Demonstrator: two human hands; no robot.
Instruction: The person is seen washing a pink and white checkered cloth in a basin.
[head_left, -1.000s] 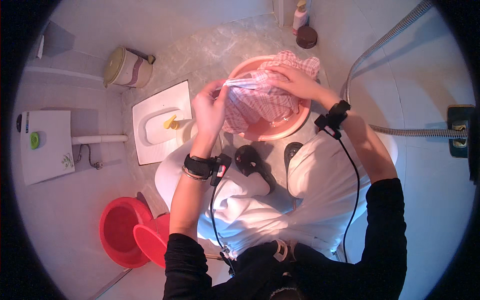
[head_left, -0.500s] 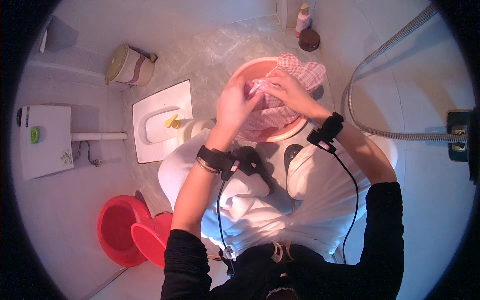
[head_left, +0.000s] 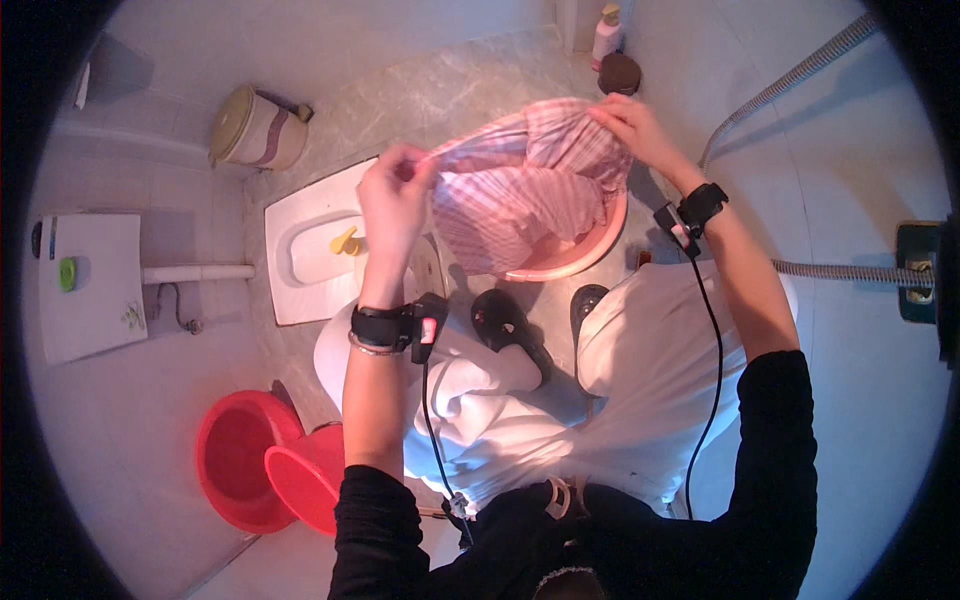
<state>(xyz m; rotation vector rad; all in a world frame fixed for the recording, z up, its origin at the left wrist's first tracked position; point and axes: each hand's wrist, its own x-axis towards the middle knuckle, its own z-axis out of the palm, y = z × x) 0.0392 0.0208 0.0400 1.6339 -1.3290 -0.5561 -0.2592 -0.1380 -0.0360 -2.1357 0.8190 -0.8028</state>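
Observation:
A pink-and-white checked garment [head_left: 530, 195] is stretched between my two hands over an orange-pink basin [head_left: 570, 268] on the floor. My left hand [head_left: 395, 195] pinches the cloth at its upper left edge. On the other side, my right hand [head_left: 640, 130] grips its upper right edge, fingers closed. The cloth hangs down from both grips and hides most of the basin's inside. Part of the basin's front and right rim shows beneath it. Whether the garment's lower folds rest in the basin, I cannot tell.
Left of the basin is a white squat toilet [head_left: 300, 250], with a yellow-topped pump bottle [head_left: 345, 241] beside my left forearm. Red basins [head_left: 245, 460] stand at lower left. A bin [head_left: 262, 130] is at far left. A metal hose [head_left: 840, 270] runs along the right wall.
My hands were close together on bunched cloth over the basin. They have moved apart, left and right, and the garment is now spread wide between them.

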